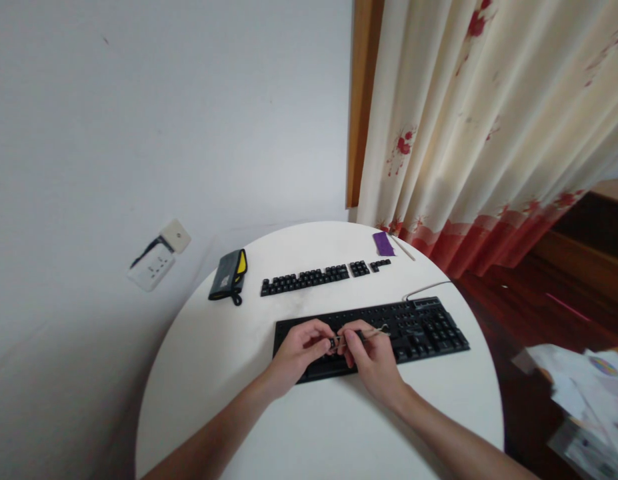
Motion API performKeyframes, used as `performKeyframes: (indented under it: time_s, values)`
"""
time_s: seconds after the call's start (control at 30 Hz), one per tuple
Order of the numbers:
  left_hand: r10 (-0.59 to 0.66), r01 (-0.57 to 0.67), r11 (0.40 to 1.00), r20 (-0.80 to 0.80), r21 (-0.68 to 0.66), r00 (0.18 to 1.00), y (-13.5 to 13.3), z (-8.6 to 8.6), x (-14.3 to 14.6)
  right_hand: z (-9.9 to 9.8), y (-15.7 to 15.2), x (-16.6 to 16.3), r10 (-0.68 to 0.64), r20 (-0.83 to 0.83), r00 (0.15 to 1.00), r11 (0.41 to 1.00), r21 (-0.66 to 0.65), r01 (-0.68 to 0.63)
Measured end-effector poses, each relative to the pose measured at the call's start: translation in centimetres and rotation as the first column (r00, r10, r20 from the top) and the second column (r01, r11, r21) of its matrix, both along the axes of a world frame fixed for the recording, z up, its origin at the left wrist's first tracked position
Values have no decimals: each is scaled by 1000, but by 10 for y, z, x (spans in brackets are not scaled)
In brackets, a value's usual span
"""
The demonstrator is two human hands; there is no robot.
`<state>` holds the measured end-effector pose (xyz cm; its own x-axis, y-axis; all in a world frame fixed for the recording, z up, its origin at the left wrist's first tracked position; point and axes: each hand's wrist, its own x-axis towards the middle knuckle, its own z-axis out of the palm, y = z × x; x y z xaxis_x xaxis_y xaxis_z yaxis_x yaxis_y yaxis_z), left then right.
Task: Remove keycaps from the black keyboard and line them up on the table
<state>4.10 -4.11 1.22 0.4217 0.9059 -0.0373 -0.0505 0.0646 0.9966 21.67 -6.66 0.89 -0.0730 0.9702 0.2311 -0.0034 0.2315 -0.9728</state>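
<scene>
A black keyboard (429,333) lies on the white round table, and many of its keys are gone on the left side. Above that bare part, both hands meet close together. My left hand (301,347) is closed, its thumb and fingertips pinching a small black keycap (332,343). In the fingers of my right hand (371,360) is a thin wire keycap puller (379,331); one end points at the keycap and the other sticks out to the right. Fingers partly cover the tool and the keycap. Behind the keyboard, loose black keycaps (306,280) stand in rows.
A grey pouch with yellow lining (229,275) lies at the table's back left. A purple cloth (383,244) and a thin stick (403,248) lie at the back right. The keyboard cable (426,288) runs off the right edge. Wall and curtain (439,167) border the table (203,373).
</scene>
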Motion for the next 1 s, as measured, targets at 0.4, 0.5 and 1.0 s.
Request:
performKeyframes:
  time_s: [0.4,0.5,1.0]
  values:
    - [42,-41,999,-23,33,999,-1,1,3,-5,2,0,-103,131,986,994,43,98]
    - [66,-64,997,-40,49,997,0,-4,3,-5,4,0,-127,93,988,992,-9,128]
    - [237,-205,947,-108,247,965,3,-13,2,2,8,10,-242,128,962,970,28,241]
